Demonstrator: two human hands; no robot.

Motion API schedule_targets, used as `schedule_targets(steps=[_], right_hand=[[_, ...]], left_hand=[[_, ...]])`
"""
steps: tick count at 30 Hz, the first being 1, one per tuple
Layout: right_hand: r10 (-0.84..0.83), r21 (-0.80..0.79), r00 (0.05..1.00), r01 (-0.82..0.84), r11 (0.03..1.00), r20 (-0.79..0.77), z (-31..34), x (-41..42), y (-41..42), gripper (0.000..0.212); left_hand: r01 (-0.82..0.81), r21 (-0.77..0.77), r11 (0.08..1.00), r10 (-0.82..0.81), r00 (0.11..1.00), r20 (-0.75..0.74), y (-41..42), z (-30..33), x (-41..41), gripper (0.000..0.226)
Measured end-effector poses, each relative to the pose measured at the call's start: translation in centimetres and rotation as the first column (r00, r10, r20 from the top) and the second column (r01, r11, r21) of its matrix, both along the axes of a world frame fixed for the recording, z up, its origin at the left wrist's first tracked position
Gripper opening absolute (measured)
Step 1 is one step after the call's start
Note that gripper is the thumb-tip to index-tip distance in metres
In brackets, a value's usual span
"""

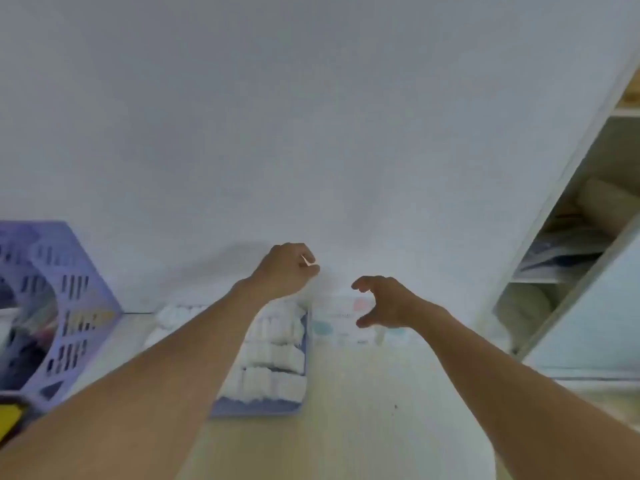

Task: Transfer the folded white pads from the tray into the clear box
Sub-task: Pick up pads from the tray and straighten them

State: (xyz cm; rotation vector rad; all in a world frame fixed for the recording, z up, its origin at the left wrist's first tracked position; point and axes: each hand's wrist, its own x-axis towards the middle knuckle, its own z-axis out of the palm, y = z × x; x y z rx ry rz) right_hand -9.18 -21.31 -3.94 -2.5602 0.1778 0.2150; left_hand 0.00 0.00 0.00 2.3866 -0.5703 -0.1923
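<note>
A blue tray [259,407] lies on the table, filled with rows of folded white pads [273,356]; my left forearm crosses and hides its left part. Just right of the tray stands the clear box [337,320], blurred, with pastel dots on it. My left hand [285,270] is raised above the tray's far end with its fingers curled; a small white sliver of a pad [307,260] shows between thumb and fingers. Over the clear box hovers my right hand [386,301], fingers spread and curved, holding nothing.
A purple perforated file holder [74,289] stands at the left, with a yellow object [10,417] in front of it. An open cabinet with shelves [571,258] is at the right. A white wall rises right behind the pale wooden table [346,431].
</note>
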Motion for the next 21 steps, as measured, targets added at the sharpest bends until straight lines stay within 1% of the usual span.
schedule_targets(steps=[2, 3, 4, 5, 7, 8, 10, 12, 14, 17, 21], right_hand=[[0.095, -0.150, 0.993, -0.105, 0.983, -0.069, -5.3, 0.9, 0.1, 0.105], [0.124, -0.213, 0.989, -0.137, 0.967, -0.075, -8.2, 1.3, 0.1, 0.112], [0.135, -0.282, 0.988, -0.149, 0.948, -0.070, -11.4, 1.9, 0.1, 0.114], [0.143, -0.336, 0.989, -0.145, 0.931, -0.030, -13.2, 2.6, 0.1, 0.114], [0.152, -0.425, 0.987, -0.119, 0.897, 0.043, -17.5, 4.2, -0.3, 0.104], [0.141, -0.445, 0.986, -0.087, 0.891, 0.090, -19.3, 4.7, -0.3, 0.096], [0.131, -0.458, 0.966, -0.014, 0.889, 0.224, -22.1, 5.5, -0.5, 0.082], [0.152, -0.453, 0.922, 0.027, 0.891, 0.356, -23.8, 5.2, -0.3, 0.071], [0.163, -0.435, 0.872, 0.063, 0.898, 0.461, -24.7, 4.8, -0.1, 0.061], [0.218, -0.504, 0.831, 0.085, 0.859, 0.511, -25.4, 2.4, 0.5, 0.052], [0.334, -0.594, 0.738, 0.111, 0.797, 0.586, -24.7, -2.2, 2.2, 0.037]], left_hand=[[0.023, 0.095, 0.995, -0.021, 1.000, -0.014, -0.6, -5.7, 0.8, 0.034], [0.018, 0.118, 0.993, -0.016, 1.000, -0.023, -0.8, -8.6, 1.3, 0.040], [0.004, 0.133, 0.991, 0.003, 0.999, -0.051, -1.0, -11.8, 1.4, 0.046], [-0.016, 0.116, 0.993, 0.023, 0.998, -0.059, -1.2, -13.6, 1.7, 0.051], [-0.057, 0.071, 0.996, 0.062, 0.995, -0.074, -1.7, -17.9, 2.3, 0.056], [-0.060, 0.051, 0.997, 0.064, 0.995, -0.080, -2.0, -19.4, 2.4, 0.056], [-0.062, 0.019, 0.998, 0.063, 0.994, -0.090, -2.3, -22.6, 2.8, 0.054], [-0.061, -0.029, 0.998, 0.058, 0.995, -0.086, -2.4, -24.7, 2.8, 0.056], [-0.068, -0.085, 0.994, 0.064, 0.997, -0.047, -2.3, -25.9, 2.9, 0.058], [-0.044, -0.128, 0.991, 0.040, 0.999, -0.034, -1.6, -26.6, 1.8, 0.065], [0.031, -0.140, 0.990, -0.032, 0.999, -0.010, 0.4, -25.8, -1.1, 0.084]])
